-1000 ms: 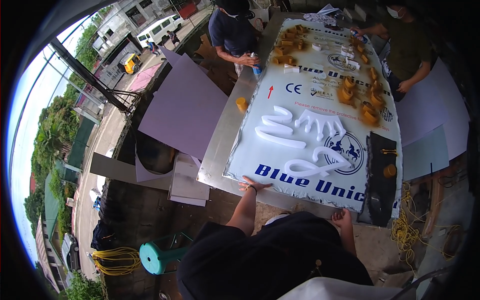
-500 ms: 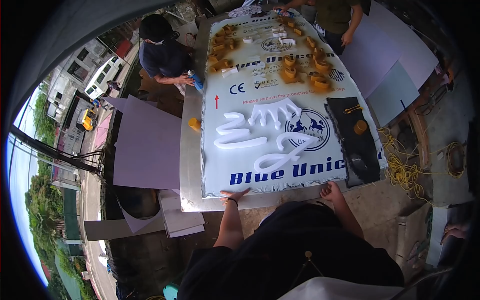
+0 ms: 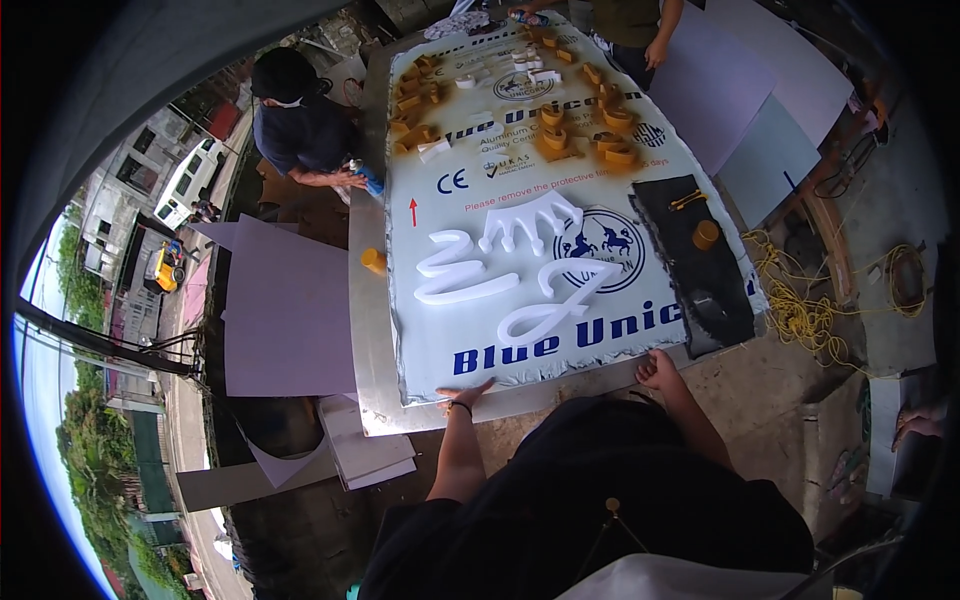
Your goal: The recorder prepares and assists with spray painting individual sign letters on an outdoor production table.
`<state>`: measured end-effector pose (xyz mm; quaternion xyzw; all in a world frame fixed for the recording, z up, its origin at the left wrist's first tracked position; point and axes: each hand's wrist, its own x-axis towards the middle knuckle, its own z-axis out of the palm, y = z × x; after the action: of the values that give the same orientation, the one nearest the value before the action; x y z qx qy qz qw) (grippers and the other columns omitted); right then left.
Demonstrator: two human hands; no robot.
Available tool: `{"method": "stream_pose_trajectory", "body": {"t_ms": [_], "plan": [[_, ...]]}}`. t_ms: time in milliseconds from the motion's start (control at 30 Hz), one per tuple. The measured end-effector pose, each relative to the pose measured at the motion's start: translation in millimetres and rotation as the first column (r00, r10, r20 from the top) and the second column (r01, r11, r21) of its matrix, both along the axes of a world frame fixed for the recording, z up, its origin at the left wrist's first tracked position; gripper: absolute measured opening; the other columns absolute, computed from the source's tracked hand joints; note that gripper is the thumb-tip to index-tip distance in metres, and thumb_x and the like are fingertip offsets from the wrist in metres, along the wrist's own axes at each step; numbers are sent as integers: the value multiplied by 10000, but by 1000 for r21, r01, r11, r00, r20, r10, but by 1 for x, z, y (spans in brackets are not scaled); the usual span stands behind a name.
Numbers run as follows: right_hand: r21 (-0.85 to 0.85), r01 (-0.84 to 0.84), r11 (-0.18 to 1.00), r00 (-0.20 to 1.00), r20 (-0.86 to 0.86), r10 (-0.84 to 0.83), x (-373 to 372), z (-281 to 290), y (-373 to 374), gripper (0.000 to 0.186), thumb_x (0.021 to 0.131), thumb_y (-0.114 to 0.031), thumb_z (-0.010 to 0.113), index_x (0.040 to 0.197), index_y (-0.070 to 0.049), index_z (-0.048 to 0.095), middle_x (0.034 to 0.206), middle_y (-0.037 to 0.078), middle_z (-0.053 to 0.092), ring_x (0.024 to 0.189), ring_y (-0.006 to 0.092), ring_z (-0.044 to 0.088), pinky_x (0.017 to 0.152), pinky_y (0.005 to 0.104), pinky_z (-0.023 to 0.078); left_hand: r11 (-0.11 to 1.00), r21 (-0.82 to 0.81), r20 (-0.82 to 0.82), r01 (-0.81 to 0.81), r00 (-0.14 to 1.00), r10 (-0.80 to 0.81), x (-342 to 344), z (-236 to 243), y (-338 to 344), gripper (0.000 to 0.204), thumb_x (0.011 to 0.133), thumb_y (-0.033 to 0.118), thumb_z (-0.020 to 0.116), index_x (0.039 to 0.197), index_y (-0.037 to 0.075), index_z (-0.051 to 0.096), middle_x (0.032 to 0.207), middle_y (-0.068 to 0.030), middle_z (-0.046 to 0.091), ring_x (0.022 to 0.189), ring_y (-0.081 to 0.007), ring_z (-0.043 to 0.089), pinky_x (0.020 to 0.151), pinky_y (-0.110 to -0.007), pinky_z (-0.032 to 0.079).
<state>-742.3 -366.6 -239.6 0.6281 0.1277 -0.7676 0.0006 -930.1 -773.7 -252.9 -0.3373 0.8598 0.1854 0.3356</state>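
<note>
A large white printed panel (image 3: 440,365) lies on a metal-topped table. My left hand (image 3: 466,394) rests at its near edge, toward the left corner, thumb and fingers spread apart. Farther right, my right hand (image 3: 655,370) has its fingers curled at the same edge; the fingertips are partly hidden. On the near half of the panel lie white raised pieces: a crown shape (image 3: 530,225), a zigzag shape (image 3: 462,268) and a looped shape (image 3: 545,318). Small orange-painted pieces (image 3: 552,130) cover the far half, with brown overspray around them.
A black sheet (image 3: 705,310) with an orange cap (image 3: 705,235) covers the panel's right side. Another orange cap (image 3: 373,261) stands left. A co-worker (image 3: 305,130) holds a blue can (image 3: 368,180); another person (image 3: 640,30) stands far right. Yellow cord (image 3: 800,300) lies tangled right.
The view has shifted, moving the panel left in the picture. My right hand's fingers have come up to the panel edge. My left hand stays at its place on the edge.
</note>
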Motion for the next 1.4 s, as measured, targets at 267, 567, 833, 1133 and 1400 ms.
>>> {"method": "stream_pose_trajectory", "body": {"t_ms": [267,567,833,1133,1400], "plan": [[-12,4,1000,1000,-19,-4,-1,1,-1,239,688,-225,554,840,-116,405,841,73,384,818,225,421,786,406,336,993,-3,17,-118,993,118,8,23,8,1368,331,544,730,1197,133,-247,1282,-190,-144,1192,-360,-35,967,-461,93],[5,4,1000,1000,6,-4,-1,3,-2,263,689,-237,553,862,-119,394,835,74,382,800,222,425,773,403,347,995,16,28,-99,995,98,10,36,12,1355,349,548,722,1196,132,-250,1280,-196,-147,1189,-373,-39,962,-465,92],[24,1,1000,1000,14,-2,1,-1,-1,290,687,-237,554,900,-125,391,841,74,371,805,219,419,770,403,348,996,5,27,-90,996,90,11,36,10,1357,351,557,716,1191,120,-256,1278,-202,-148,1189,-376,-28,963,-465,90],[15,-7,1000,1000,13,7,1,0,-1,307,698,-242,541,940,-127,391,850,74,362,803,214,411,773,401,343,994,-4,18,-107,994,107,9,28,9,1361,350,563,712,1188,109,-259,1276,-208,-147,1189,-376,-30,963,-465,90],[15,-28,999,999,-19,29,1,-1,-1,302,698,-242,543,935,-128,395,849,75,365,808,218,410,777,404,340,999,-18,-8,-29,1000,29,5,15,6,1363,347,569,709,1188,110,-259,1278,-206,-140,1191,-371,-28,962,-470,92]]}}
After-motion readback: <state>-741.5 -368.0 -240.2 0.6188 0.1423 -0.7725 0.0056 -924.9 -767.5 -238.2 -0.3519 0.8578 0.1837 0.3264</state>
